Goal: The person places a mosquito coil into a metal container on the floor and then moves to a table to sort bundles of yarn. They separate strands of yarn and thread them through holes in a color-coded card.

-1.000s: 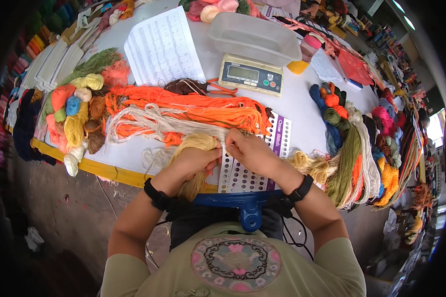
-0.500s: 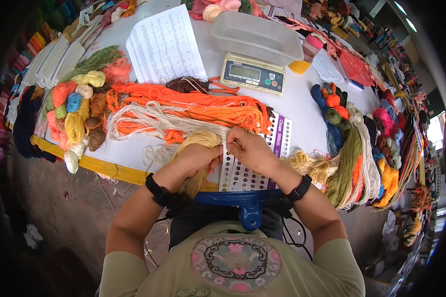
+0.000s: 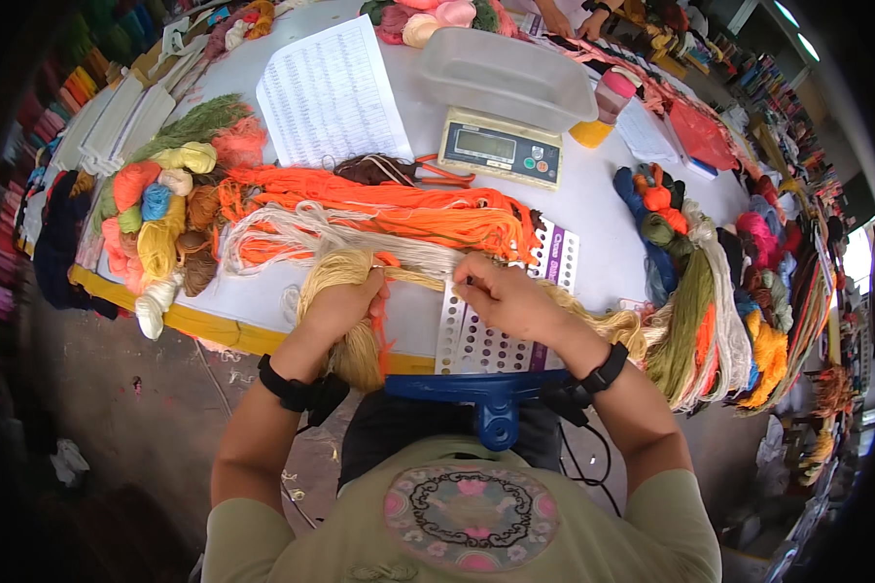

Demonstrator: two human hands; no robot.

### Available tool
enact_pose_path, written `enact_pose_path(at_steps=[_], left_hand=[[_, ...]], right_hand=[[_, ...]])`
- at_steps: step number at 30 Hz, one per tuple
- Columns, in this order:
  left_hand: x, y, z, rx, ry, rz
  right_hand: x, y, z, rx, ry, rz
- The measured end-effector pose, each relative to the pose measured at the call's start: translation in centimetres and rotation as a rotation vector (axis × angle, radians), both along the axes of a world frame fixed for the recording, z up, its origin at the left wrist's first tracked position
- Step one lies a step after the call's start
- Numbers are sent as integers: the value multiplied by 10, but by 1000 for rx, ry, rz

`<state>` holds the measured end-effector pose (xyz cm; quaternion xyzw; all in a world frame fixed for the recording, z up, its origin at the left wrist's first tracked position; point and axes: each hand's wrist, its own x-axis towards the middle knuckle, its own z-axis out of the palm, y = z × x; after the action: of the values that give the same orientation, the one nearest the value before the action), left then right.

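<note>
Closed around a thick bundle of pale yellow thread, my left hand holds it over the table's yellow front edge, the thread showing both above and below my fist. Loose coral-orange strands hang just to the right of those fingers. Some yellow strands run across from the bundle toward my right hand, which hovers over a white card punched with rows of round holes and banded in purple. On that hand the fingers are curled, thumb and forefinger near each other; I cannot tell whether they pinch a strand. Beyond my hands lie a skein of off-white thread and a long bright orange skein. Farther back sits a digital scale with a grey display, well apart from both hands.
</note>
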<state>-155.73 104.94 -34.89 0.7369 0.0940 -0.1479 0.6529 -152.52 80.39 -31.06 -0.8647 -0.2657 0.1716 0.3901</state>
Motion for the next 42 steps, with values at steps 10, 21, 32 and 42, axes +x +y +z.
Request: enact_pose_path(at_steps=[10,21,32,42], left_hand=[[-4,-13,-2,-138,10,52],[-8,-60,46,-274,246,-307],[-10,42,40,-1096,225,-144],[-17,34,80,-345,-491,878]], right_hand=[[2,0,-6,36,2,-7],[10,-5,-21,116,208,14],[15,-3,2,-28,33,127],[13,-11,-20,-82,-124,29]])
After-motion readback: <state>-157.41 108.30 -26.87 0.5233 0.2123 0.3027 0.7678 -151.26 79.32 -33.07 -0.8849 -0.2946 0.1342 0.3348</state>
